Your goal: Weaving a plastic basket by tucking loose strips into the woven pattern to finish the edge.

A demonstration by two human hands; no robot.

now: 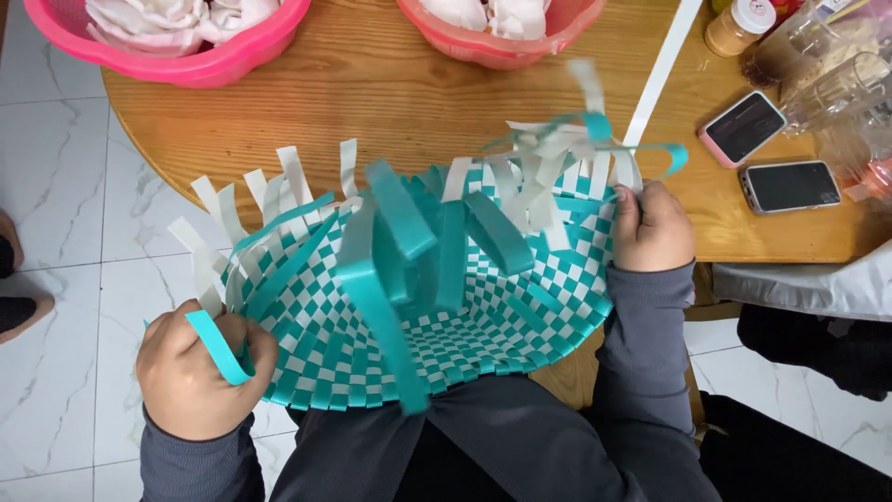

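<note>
On the lap, basket [437, 316] base and lower walls woven, rim strips loose; left hand [200, 372] grip clamped on a teal strip [212, 346], right hand [652, 228] pinching the rim

Beyond both hands stands a round wooden table [390, 102] with a warm orange-brown grain; its curved edge passes just above the left hand and continues behind the right hand. A white strip [662, 70] crosses the tabletop diagonally, above the right hand. Below and to the left of the left hand, the floor [65, 279] is made of large white tiles with thin grey marble veins and narrow dark joints. The same tiles appear to the right of the right hand, lower down. The light is soft and even, without hard shadows on the floor.
</note>
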